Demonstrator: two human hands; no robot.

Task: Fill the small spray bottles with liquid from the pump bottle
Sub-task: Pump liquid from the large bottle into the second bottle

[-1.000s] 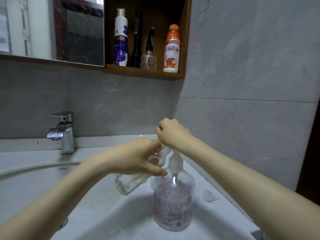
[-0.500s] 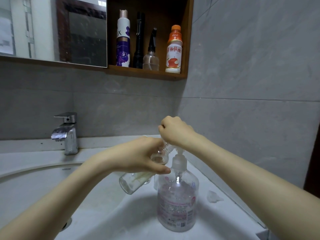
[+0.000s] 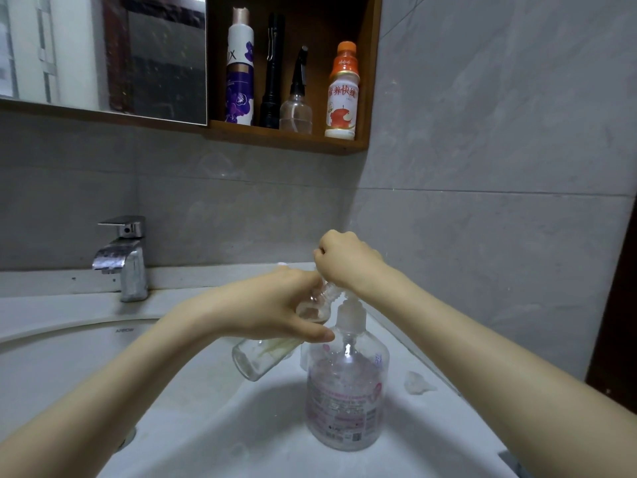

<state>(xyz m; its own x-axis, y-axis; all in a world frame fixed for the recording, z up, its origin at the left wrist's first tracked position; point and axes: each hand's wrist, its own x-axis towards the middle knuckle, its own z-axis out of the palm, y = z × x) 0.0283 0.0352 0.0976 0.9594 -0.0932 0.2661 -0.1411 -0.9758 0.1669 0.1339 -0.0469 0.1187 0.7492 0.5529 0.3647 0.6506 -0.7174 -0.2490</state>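
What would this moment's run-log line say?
step: fill | left hand: holds small spray bottle tilted, neck by pump | right hand: curled over pump bottle head | pump bottle: upright on sink counter

This was a home bathroom. A white sink [image 3: 69, 357] with a chrome tap [image 3: 124, 260] stood against grey tiled walls [image 3: 499, 132]. A mirror [image 3: 103, 46] hung above, and a wooden shelf [image 3: 286, 139] beside it held a spray can [image 3: 239, 70], a torch [image 3: 274, 70] and a drink bottle [image 3: 342, 91].

Two bare forearms, slim and long, left hand [image 3: 272, 305], right hand [image 3: 344, 260], bare wrists, short plain thumbnail [image 3: 326, 336]
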